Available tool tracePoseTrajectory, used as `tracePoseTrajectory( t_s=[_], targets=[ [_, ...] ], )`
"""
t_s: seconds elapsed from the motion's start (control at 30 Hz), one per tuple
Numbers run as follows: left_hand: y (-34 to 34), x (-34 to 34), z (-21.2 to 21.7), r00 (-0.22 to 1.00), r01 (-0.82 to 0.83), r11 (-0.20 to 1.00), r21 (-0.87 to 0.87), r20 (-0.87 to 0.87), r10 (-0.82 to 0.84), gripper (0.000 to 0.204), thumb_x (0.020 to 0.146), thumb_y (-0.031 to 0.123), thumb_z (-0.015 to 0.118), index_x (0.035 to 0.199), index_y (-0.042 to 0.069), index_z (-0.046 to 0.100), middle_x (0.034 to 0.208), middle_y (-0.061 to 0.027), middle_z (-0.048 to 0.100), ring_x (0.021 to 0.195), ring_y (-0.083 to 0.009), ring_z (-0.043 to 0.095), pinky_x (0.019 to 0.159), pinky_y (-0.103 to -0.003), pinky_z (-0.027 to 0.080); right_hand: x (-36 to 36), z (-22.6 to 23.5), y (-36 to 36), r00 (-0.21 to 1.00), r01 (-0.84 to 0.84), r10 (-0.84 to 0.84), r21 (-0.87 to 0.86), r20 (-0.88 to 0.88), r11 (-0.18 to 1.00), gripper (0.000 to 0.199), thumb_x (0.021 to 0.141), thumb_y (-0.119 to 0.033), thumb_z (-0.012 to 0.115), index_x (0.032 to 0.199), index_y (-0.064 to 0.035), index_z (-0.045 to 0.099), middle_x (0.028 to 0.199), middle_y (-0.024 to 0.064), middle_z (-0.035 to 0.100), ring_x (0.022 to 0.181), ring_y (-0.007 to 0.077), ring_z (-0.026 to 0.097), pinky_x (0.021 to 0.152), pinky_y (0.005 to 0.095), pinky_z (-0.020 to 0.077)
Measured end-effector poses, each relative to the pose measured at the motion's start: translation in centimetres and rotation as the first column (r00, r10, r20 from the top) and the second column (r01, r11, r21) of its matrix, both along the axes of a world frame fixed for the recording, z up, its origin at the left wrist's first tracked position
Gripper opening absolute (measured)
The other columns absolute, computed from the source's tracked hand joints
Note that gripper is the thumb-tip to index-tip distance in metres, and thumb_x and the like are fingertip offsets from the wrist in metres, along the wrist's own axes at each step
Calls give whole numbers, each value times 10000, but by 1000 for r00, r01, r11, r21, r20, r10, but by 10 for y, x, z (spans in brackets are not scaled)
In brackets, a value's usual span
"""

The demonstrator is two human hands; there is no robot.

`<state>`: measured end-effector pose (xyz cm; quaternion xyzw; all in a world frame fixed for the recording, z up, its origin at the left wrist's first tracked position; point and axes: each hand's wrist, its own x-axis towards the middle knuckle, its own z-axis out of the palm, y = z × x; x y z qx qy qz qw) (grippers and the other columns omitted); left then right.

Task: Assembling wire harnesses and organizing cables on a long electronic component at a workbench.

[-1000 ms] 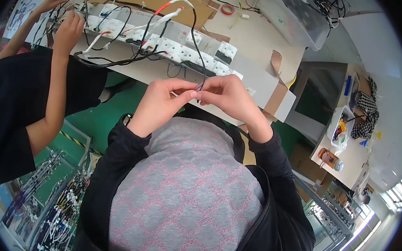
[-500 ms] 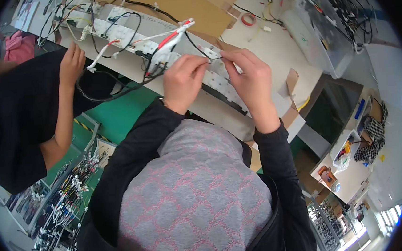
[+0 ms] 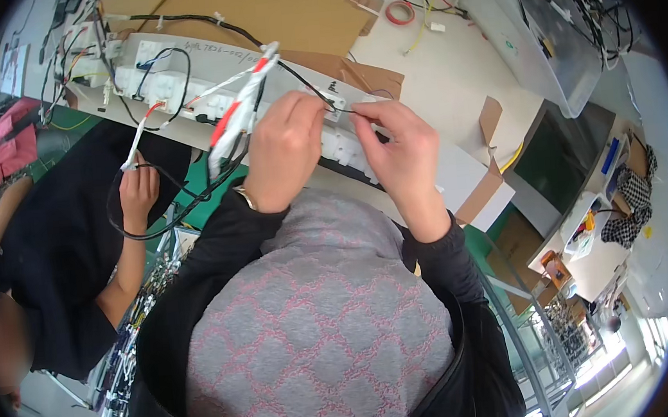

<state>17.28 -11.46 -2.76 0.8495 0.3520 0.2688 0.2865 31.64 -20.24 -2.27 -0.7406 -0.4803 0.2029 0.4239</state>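
My left hand [image 3: 286, 151] and my right hand [image 3: 401, 147] are close together over a long white board [image 3: 220, 54]. Each pinches a thin black wire [image 3: 337, 110] between thumb and fingertips, with a short stretch showing between them. White connector blocks [image 3: 166, 86] line the board's near edge. Beside my left hand a white-and-red wrapped bundle of wires [image 3: 241, 110] sticks up. From it a looped black cable [image 3: 165, 231] hangs over the table edge. Left of me a co-worker's hand [image 3: 139, 191] is at the end of a white wire [image 3: 134, 146].
Brown cardboard [image 3: 256, 11] lies behind the board. A roll of red tape [image 3: 399, 13] is farther right, near a clear plastic bin [image 3: 566, 72] with black cables. Cardboard flaps [image 3: 480, 193] stand right of my hands. Wire bundles hang on a rack [image 3: 136, 334] lower left.
The view has shifted, and my hands appear a little left, still pinching the thin wire. The co-worker's hand has come down from the board to the white wire's end.
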Motion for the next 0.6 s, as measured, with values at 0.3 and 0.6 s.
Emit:
tracePoseTrajectory(
  t_s=[0.3,0.6],
  targets=[
    [22,13,13,914,339,938,73,-263,-310,165,708,-36,624,869,2,618,843,-116,596,807,-295,627,698,-372,520,3,-6,-9,995,83,-83,7,-53,996,123,800,-1,731,915,-9,690,852,90,707,750,178,703,697,279,580],
    [15,19,20,921,255,966,30,-311,-233,52,800,-1,656,843,0,627,799,-133,595,768,-315,632,674,-398,521,1,-4,-9,989,72,-74,-20,-131,997,278,806,-3,723,1071,-36,645,817,59,701,742,158,703,722,282,587]
  ],
)
